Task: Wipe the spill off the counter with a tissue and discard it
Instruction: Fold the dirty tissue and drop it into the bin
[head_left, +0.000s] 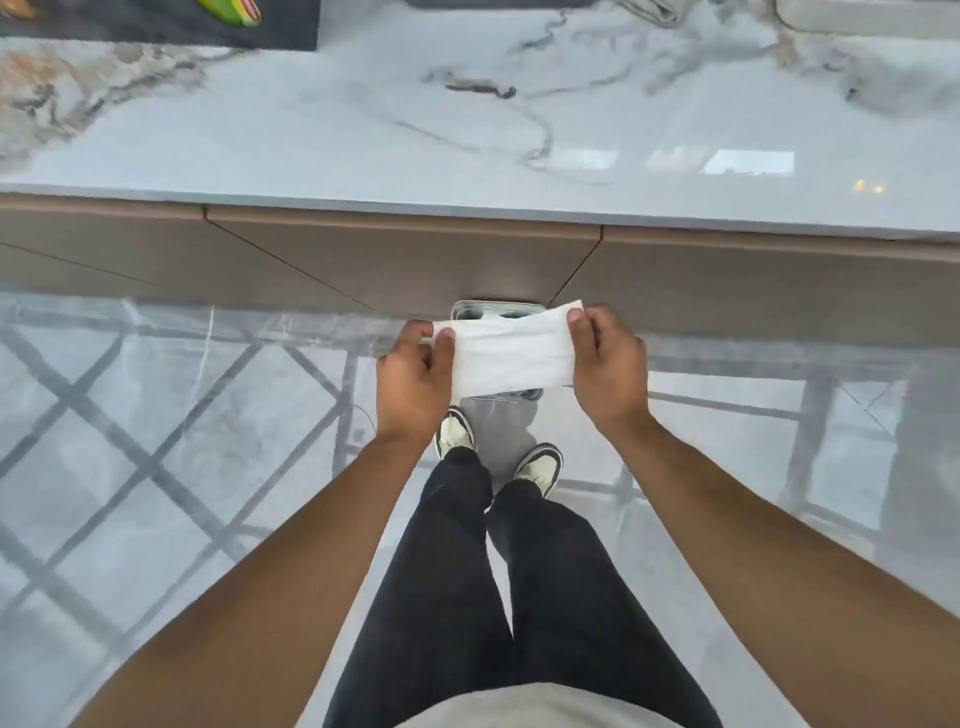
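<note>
Holding the tissue (511, 351) stretched flat between both hands, out over the floor on the near side of the tabletop (467, 156) and above a bin (496, 310) at its foot. Left hand (413, 382) pinching the left edge, thumb on top; right hand (605, 364) pinching the right edge likewise. Looking feather-light, limp and easy to tear, probably weaker once wet. Better gripping folded or bunched, pads pressing the middle, rather than tugging the edges. No spill clearly showing on the glossy marble.
</note>
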